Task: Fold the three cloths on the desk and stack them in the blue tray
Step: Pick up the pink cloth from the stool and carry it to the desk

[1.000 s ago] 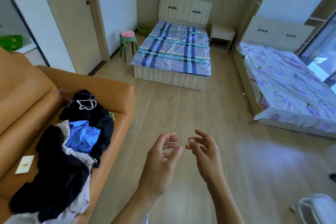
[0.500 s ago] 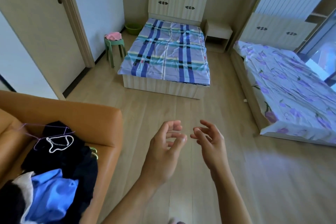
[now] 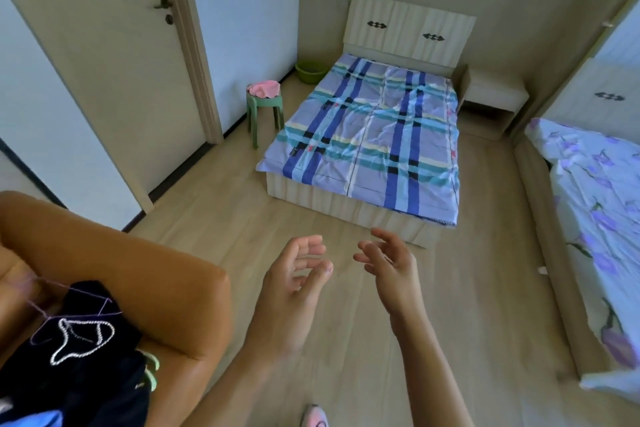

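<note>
We have not begun folding: our left hand [image 3: 298, 282] and right hand [image 3: 389, 267] hang over bare floor [image 3: 346, 340], fingers loosely curled, holding nothing. No desk, cloths or blue tray are in view (only beds and a sofa [image 3: 156, 274] heaped with clothes [image 3: 79, 357]), so we judge that finding the desk comes next.

The orange sofa [image 3: 114, 274] and the dark clothing pile [image 3: 79, 374] are cut off by the left and bottom edges. The floral-covered bed [image 3: 602, 218] runs past the right edge. Motion blur softens the fingertips [image 3: 313, 246] of the left hand [image 3: 294, 291].
</note>
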A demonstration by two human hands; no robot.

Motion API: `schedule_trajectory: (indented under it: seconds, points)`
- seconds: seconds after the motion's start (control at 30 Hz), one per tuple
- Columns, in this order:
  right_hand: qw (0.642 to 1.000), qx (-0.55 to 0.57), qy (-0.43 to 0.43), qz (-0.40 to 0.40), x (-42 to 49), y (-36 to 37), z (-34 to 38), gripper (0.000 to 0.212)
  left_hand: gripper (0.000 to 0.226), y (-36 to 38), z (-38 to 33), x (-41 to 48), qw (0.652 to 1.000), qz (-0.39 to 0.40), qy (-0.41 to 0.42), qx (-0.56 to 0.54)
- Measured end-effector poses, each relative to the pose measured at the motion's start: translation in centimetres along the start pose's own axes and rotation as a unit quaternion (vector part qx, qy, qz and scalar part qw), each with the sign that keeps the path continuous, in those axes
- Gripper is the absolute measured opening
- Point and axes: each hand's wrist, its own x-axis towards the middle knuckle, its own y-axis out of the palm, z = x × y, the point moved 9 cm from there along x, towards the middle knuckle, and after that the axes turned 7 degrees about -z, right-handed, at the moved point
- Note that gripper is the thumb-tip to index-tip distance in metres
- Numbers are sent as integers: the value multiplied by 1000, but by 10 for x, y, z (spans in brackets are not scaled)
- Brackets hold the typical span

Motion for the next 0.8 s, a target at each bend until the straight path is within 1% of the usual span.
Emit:
schedule_trajectory:
  seconds: [0.2,0.3,0.4,0.53,0.67,0.8]
  points:
    - [997,-17,2,78,96,68,21,24,32,-9,4,105,997,-79,-20,-9]
    - [994,-30,14,104,150,106,20,25,32,-12,13,170,994,-101,-28,-23]
    - [993,-42,9,108,213,145,26,25,37,-14,21,245,993,-111,-24,-31]
    - [993,-60,-7,103,300,195,49,23,36,-19,20,350,991,-120,-22,-47]
    - [994,-57,-10,93,376,237,78,21,29,-20,11,444,993,-102,-26,-46]
    - [994,-54,-9,91,438,283,88,26,32,-31,10,522,994,-99,-27,-34]
